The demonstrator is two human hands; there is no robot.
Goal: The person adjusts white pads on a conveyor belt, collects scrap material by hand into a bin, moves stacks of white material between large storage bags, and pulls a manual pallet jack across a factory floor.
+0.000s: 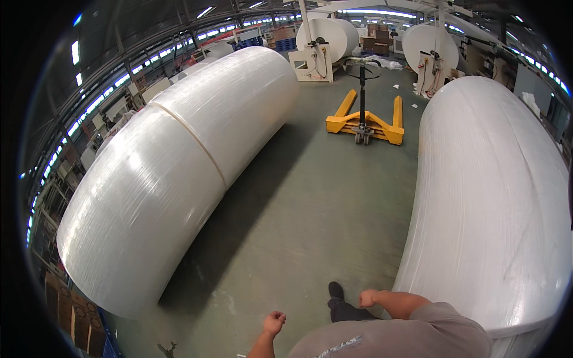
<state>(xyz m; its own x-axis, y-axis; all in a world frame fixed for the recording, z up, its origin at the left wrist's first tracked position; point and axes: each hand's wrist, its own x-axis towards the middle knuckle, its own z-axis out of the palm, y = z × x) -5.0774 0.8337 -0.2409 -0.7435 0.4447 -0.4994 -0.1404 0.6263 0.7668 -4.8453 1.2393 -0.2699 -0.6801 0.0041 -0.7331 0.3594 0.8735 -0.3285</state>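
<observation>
My left hand (274, 323) hangs over the green floor at the bottom of the view, its fingers curled in and nothing seen in them. Beside my body, my right hand (368, 298) is closed in a loose fist, with no object showing in it. It is nearest to a huge white paper roll (477, 203) in clear wrap on the right, but does not touch it. Across the floor to my left lie large wrapped white rolls (173, 167), end to end, with a seam between them. Neither hand touches them.
A yellow pallet jack (365, 122) with a black upright handle stands ahead on the green floor (298, 221). Behind it, white rolls (327, 39) sit at machine stands (311, 62). Cardboard boxes (76, 316) are at the lower left. White scraps lie near the jack.
</observation>
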